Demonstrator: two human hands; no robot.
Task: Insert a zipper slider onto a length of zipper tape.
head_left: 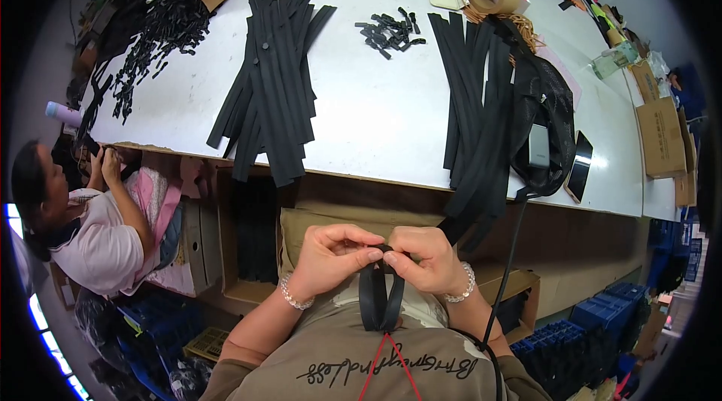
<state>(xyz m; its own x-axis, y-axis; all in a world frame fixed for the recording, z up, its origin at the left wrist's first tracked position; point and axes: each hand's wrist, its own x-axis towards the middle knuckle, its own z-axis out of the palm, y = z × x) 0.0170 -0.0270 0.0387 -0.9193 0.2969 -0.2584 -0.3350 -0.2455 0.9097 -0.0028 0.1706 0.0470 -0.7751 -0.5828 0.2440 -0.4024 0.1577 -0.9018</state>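
1. Head view — left hand and right hand each pinch the top of a looped black strap, hanging before the shirt.
2. Step in hand looks like fingertip work there — the next move probably calls for firm, aligned pinches.

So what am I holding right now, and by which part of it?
A black strap: your left hand and right hand pinch it at the top, and the looped part hangs below.

Black strap in a narrow loop
Flat and plain, held in the air, its two sides meeting at the lower end.
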